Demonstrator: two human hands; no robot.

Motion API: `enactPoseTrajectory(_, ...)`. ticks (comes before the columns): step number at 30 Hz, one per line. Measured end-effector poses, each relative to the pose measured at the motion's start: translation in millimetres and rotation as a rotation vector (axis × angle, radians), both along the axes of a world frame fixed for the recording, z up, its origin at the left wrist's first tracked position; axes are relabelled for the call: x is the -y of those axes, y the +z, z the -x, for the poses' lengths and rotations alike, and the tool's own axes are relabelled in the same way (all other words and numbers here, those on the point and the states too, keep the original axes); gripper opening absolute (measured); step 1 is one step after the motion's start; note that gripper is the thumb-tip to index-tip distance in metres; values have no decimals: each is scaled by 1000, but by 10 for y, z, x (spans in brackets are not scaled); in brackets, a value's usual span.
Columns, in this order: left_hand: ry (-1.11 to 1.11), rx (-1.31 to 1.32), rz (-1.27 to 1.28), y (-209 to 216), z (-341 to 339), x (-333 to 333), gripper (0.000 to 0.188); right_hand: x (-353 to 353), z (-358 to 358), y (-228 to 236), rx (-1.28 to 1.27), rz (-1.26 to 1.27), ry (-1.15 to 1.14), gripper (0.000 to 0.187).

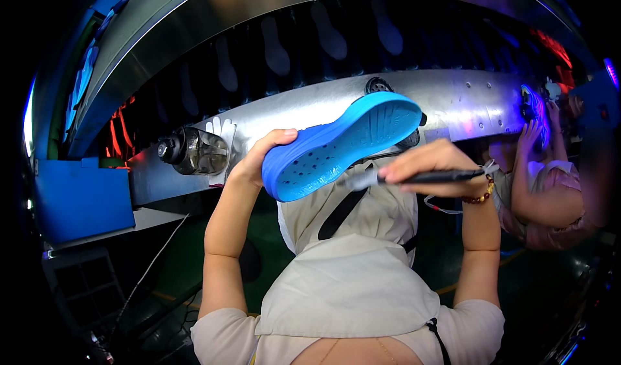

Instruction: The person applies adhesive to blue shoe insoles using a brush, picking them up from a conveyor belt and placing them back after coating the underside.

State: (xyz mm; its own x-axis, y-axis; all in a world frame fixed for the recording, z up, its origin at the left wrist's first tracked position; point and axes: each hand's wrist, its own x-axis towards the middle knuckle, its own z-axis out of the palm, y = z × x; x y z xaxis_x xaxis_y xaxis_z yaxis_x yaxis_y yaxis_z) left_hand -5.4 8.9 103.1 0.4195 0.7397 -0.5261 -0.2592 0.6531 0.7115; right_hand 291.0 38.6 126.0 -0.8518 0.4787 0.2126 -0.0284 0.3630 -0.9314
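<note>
My left hand grips the heel end of a bright blue shoe sole, held up at chest height with its toe pointing up and right and its dotted underside facing me. My right hand holds a thin black pen-like tool level, its pale blurred tip close to the sole's lower edge. A beaded bracelet sits on my right wrist. A beige apron with a black strap hangs below my hands.
A long metal conveyor housing runs across in front, with a dark belt of pale sole shapes behind. A clear water bottle lies on it at left. A blue bin stands left. Another person works at right.
</note>
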Motion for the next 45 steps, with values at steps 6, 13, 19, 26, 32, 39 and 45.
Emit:
enactPoseTrajectory(6, 83, 21, -61, 31, 41, -32, 57, 47, -13, -135, -64, -32, -138, 22)
enactPoseTrajectory(13, 419, 694, -114, -796, -307, -167, 61, 194, 164, -86, -134, 289, -393, 22)
enactPoseTrajectory(19, 247, 925, -63, -770, -673, -137, 88, 56, 368, -455, 4, 220, -574, 19)
enactPoseTrajectory(26, 454, 586, -76, -716, -562, -150, 88, 381, 517, -299, 24, -317, -301, 17)
enactPoseTrajectory(32, 418, 564, -154, -438, -646, -97, 85, 248, 322, -143, -54, 144, -298, 17)
enactPoseTrajectory(39, 436, 613, -250, -289, -659, -124, 90, 330, 442, -78, -158, -4, -153, 19)
enactPoseTrajectory(45, 551, 482, -287, -201, -621, -182, 89, 295, 280, -274, -147, 128, -390, 19)
